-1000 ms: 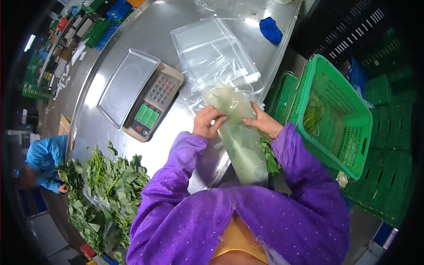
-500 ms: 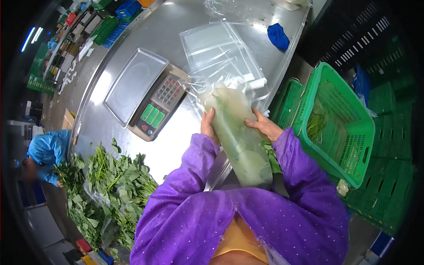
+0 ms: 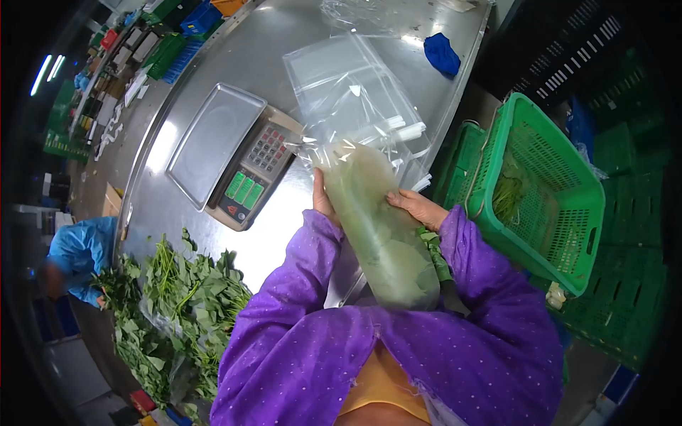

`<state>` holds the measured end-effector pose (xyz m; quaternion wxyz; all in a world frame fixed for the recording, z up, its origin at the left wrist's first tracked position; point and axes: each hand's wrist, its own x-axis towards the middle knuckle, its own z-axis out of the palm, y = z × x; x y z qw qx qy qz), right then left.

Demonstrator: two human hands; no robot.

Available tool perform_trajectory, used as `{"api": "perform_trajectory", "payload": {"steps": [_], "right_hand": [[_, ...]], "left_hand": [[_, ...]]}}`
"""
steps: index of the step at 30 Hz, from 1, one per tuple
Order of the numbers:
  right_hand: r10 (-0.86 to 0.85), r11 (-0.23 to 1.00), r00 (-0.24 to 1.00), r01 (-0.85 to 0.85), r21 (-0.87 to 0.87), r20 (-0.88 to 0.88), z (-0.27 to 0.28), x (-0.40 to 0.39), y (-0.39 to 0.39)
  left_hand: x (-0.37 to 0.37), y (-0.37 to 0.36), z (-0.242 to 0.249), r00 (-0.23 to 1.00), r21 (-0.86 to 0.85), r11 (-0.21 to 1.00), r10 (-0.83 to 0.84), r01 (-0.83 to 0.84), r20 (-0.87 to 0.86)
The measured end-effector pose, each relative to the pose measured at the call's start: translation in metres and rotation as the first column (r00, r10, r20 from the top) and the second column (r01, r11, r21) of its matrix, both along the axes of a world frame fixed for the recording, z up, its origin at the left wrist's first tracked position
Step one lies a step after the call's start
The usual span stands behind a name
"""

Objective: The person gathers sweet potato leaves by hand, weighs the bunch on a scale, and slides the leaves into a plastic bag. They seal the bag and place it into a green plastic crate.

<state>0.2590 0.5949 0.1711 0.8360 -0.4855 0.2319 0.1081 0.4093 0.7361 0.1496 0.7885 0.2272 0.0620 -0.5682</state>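
A long frosted plastic bag (image 3: 380, 234) with leafy greens inside lies slanted in front of my chest, its lower end against my jacket. My left hand (image 3: 325, 195) holds its left side near the upper end. On the right side my right hand (image 3: 418, 207) grips it, thumb and fingers on the plastic. Beyond the bag is a stack of clear flat bags (image 3: 348, 78). Some loose green leaves (image 3: 435, 252) show beside the bag, below my right hand. A scale (image 3: 245, 160) with a metal tray stands to the left on the steel table (image 3: 284, 25).
Leafy greens (image 3: 177, 305) are heaped at the lower left. A co-worker in blue sleeves (image 3: 85, 245) is at the far left, a hand by the heap. A green basket (image 3: 497, 213) holding some greens stands at right. A blue cloth (image 3: 442, 55) lies on the table.
Both hands and the upper part of the filled bag have shifted slightly left. The bag looks rounder at its lower end. The co-worker's arm has moved slightly toward the heap.
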Motion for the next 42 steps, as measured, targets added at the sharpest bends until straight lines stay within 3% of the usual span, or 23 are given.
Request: {"api": "perform_trajectory", "payload": {"steps": [2,6,8,9,12,15,17,20,21,22,23,24,25,26,28,29,32,33,36,37,40,42], "right_hand": [[0.021,1.000,1.000,-0.021,0.023,-0.005,-0.008,-0.001,0.000],[-0.058,0.997,0.998,0.057,0.052,0.021,-0.037,-0.004,-0.007],[-0.206,0.955,0.976,0.217,-0.202,0.072,-0.031,-0.008,0.000],[-0.271,0.902,0.957,0.291,-0.319,0.107,-0.021,-0.010,0.005],[-0.274,0.798,0.960,0.263,-0.542,0.063,0.005,-0.011,0.006],[-0.263,0.801,0.944,0.329,-0.500,0.200,0.024,-0.018,0.006],[-0.238,0.830,0.958,0.285,-0.479,0.158,0.027,-0.027,0.007],[-0.200,0.838,0.960,0.270,-0.474,0.194,0.022,-0.027,0.021],[-0.177,0.836,0.966,0.249,-0.489,0.189,0.022,-0.024,0.029],[-0.151,0.831,0.970,0.228,-0.507,0.190,0.027,-0.017,0.036],[-0.078,0.740,0.976,0.195,-0.644,0.205,0.043,-0.015,0.040],[-0.019,0.738,0.992,0.100,-0.667,0.127,0.051,-0.021,0.042],[-0.018,0.753,0.973,0.165,-0.637,0.231,0.066,-0.026,0.050],[-0.023,0.772,0.944,0.225,-0.595,0.328,0.075,-0.032,0.059],[0.059,0.789,0.966,0.110,-0.605,0.252,0.068,-0.052,0.063],[0.099,0.792,0.972,0.053,-0.608,0.213,0.064,-0.058,0.062],[0.010,0.823,0.992,0.063,-0.565,0.126,0.037,-0.055,0.066],[0.142,0.691,0.987,-0.048,-0.721,0.070,0.071,-0.041,0.067],[0.289,0.525,0.890,0.160,-0.836,0.351,0.088,-0.023,0.080],[0.234,0.593,0.880,0.208,-0.778,0.413,0.090,-0.022,0.084],[0.180,0.817,0.935,0.030,-0.575,0.305,0.078,-0.036,0.091],[0.229,0.771,0.911,0.046,-0.635,0.344,0.074,-0.043,0.100]], "left_hand": [[-0.003,0.004,0.001,0.998,-0.055,0.998,-0.019,0.023,0.068],[-0.028,0.014,-0.024,0.990,0.196,0.978,-0.094,0.071,0.109],[-0.037,0.023,-0.025,0.979,0.318,0.941,-0.163,0.117,0.122],[-0.040,0.027,-0.024,0.966,0.286,0.945,-0.210,0.161,0.150],[-0.050,0.036,-0.007,0.923,0.214,0.948,-0.288,0.237,0.254],[-0.083,0.058,0.016,0.894,0.208,0.961,-0.250,0.182,0.373],[-0.093,0.066,0.021,0.870,0.196,0.972,-0.205,0.129,0.448],[-0.080,0.072,0.008,0.988,0.259,0.958,-0.144,0.124,0.062],[-0.066,0.065,0.018,0.991,0.200,0.972,-0.132,0.125,0.027],[-0.066,0.069,0.027,0.996,0.202,0.976,-0.086,0.078,0.033],[-0.065,0.070,0.036,0.998,0.199,0.980,-0.036,0.027,0.041],[-0.063,0.071,0.043,0.999,0.197,0.980,0.016,-0.026,0.049],[-0.067,0.079,0.047,0.983,0.249,0.964,0.048,-0.092,0.176],[-0.072,0.093,0.036,0.967,0.257,0.963,0.011,-0.079,0.256],[-0.080,0.121,0.017,0.914,0.295,0.954,-0.079,-0.045,0.397],[-0.091,0.127,0.025,0.926,0.280,0.958,-0.054,-0.057,0.374],[-0.103,0.136,0.034,0.914,0.321,0.945,-0.075,-0.063,0.399],[-0.100,0.136,0.030,0.931,0.269,0.963,-0.077,-0.023,0.358],[-0.100,0.148,0.000,0.972,0.088,0.995,0.026,-0.048,0.232],[-0.105,0.153,0.001,0.968,0.092,0.988,0.102,-0.126,0.231],[-0.110,0.183,0.009,0.925,-0.060,0.991,0.132,-0.118,0.355],[-0.120,0.203,-0.009,0.883,0.079,0.997,-0.021,-0.018,0.469]]}}
